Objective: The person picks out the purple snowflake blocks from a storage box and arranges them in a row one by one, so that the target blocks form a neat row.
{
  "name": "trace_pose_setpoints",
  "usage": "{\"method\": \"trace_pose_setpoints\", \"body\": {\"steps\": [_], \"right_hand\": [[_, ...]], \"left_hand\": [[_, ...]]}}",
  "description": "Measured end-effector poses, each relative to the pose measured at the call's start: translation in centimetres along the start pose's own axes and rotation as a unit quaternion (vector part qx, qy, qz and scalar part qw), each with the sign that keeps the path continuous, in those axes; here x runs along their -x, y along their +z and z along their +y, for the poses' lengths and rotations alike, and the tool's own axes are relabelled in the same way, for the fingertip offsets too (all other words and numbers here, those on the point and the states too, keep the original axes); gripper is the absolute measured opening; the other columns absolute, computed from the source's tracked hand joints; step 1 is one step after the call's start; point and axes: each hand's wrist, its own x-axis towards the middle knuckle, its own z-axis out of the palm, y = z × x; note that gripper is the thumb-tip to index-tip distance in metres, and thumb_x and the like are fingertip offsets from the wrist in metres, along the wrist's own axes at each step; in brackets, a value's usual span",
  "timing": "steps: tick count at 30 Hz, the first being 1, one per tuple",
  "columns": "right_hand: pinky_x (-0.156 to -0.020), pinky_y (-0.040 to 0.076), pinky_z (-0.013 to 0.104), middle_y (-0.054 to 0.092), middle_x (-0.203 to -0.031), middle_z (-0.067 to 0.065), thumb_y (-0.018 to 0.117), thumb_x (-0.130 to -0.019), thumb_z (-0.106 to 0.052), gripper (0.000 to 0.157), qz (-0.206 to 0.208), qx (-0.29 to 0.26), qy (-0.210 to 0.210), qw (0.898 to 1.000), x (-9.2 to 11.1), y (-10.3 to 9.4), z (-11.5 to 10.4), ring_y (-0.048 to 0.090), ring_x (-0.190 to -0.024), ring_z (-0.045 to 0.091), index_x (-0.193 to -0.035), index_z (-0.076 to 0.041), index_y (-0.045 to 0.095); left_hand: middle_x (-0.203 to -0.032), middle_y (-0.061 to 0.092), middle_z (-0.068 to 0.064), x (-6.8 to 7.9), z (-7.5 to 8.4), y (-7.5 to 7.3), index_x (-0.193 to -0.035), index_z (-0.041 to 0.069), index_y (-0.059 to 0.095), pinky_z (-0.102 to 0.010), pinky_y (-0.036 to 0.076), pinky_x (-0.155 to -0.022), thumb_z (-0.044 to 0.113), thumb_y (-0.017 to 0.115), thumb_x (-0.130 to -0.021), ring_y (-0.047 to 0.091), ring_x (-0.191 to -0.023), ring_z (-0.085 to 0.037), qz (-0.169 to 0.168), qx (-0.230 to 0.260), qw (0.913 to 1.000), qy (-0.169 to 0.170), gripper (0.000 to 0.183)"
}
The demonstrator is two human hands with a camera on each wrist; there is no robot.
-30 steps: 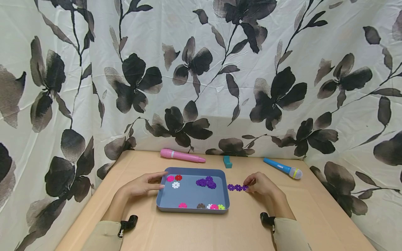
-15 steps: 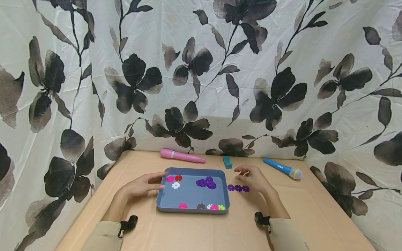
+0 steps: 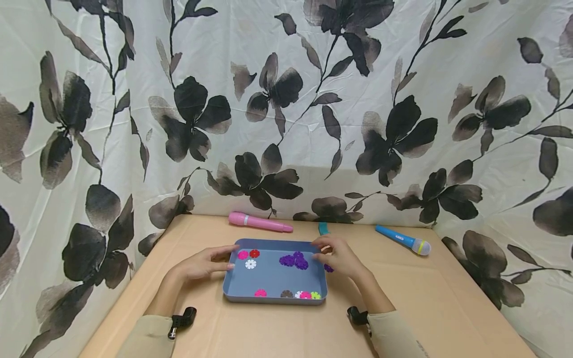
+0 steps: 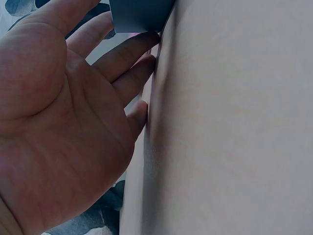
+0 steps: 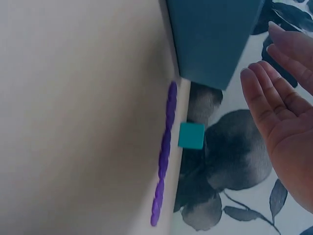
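A shallow grey-blue tray [image 3: 275, 300] stands on the table with small flower-shaped discs in it. My left hand [image 3: 200, 264] rests against its left side, thumb and fingertips touching the rim, the fingers fairly straight in the left wrist view. Above the right rim is my right hand [image 3: 338, 256], its fingers loosely extended and holding nothing. Just left of its fingertips lies a cluster of purple discs [image 3: 294, 260] inside the tray. Outside, a row of purple discs [image 5: 165, 152] lies along the table in the right wrist view; the right hand mostly hides it from the head view.
Pink [image 3: 242, 255], red [image 3: 254, 253] and white discs [image 3: 250, 264] lie at the tray's upper left, several others along its near edge. Behind are a pink microphone [image 3: 261, 222], a teal block [image 5: 191, 135] and a blue microphone [image 3: 403, 239]. A floral curtain [image 3: 331, 109] hangs beyond the table.
My right hand has let go of the right end of the purple disc row and moved left, over the tray's right rim. The left hand and the tray have stayed in place.
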Motion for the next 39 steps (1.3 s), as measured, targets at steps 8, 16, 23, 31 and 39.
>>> {"method": "trace_pose_setpoints", "body": {"steps": [8,16,23,31,39], "right_hand": [[-0.097,0.059,0.052,0.069,-0.124,0.014,0.076,-0.093,-0.001,0.031,-0.035,0.003,-0.003,0.999,-0.8,1.6,-0.3,0.068,-0.113,0.041,-0.123,0.000,0.072],[-0.099,0.059,0.051,0.067,-0.125,0.014,0.077,-0.094,-0.005,0.031,-0.082,0.057,-0.004,0.995,-1.3,2.6,-0.1,0.068,-0.115,0.036,-0.124,-0.001,0.071],[-0.097,0.059,0.049,0.069,-0.121,0.014,0.078,-0.093,-0.009,0.033,-0.091,0.125,0.002,0.988,-2.1,3.3,-0.2,0.067,-0.112,0.032,-0.125,-0.002,0.072],[-0.097,0.058,0.047,0.073,-0.114,0.010,0.079,-0.093,-0.012,0.027,-0.105,0.169,0.015,0.980,-2.5,4.1,-0.4,0.067,-0.105,0.024,-0.118,-0.005,0.074],[-0.081,0.056,0.033,0.068,-0.097,-0.001,0.078,-0.093,-0.007,0.010,-0.103,0.180,0.019,0.978,-2.6,4.4,-0.5,0.059,-0.088,0.013,-0.102,-0.011,0.074]], "left_hand": [[-0.164,0.042,-0.019,0.0,0.0,0.0,-0.159,0.010,0.043,-0.062,0.025,-0.125,0.029,0.070,-0.101,0.037,-0.152,-0.042,0.001,-0.008,1.0000,0.003,0.066],[-0.162,0.043,-0.020,-0.2,0.0,0.1,-0.159,0.011,0.044,-0.062,0.027,-0.125,0.030,0.071,-0.101,0.039,-0.151,-0.042,0.003,-0.011,0.9999,0.002,0.067],[-0.163,0.043,-0.020,0.0,0.0,0.0,-0.159,0.010,0.044,-0.063,0.026,-0.125,0.029,0.071,-0.100,0.038,-0.151,-0.042,0.004,-0.004,1.0000,-0.005,0.067],[-0.164,0.041,-0.018,-0.1,-0.1,0.0,-0.159,0.011,0.044,-0.062,0.025,-0.126,0.032,0.071,-0.100,0.036,-0.153,-0.042,0.005,-0.002,1.0000,-0.005,0.068],[-0.164,0.041,-0.018,-0.2,-0.3,0.0,-0.159,0.012,0.044,-0.061,0.025,-0.126,0.031,0.070,-0.101,0.037,-0.152,-0.041,0.003,-0.006,1.0000,-0.005,0.067]]}}
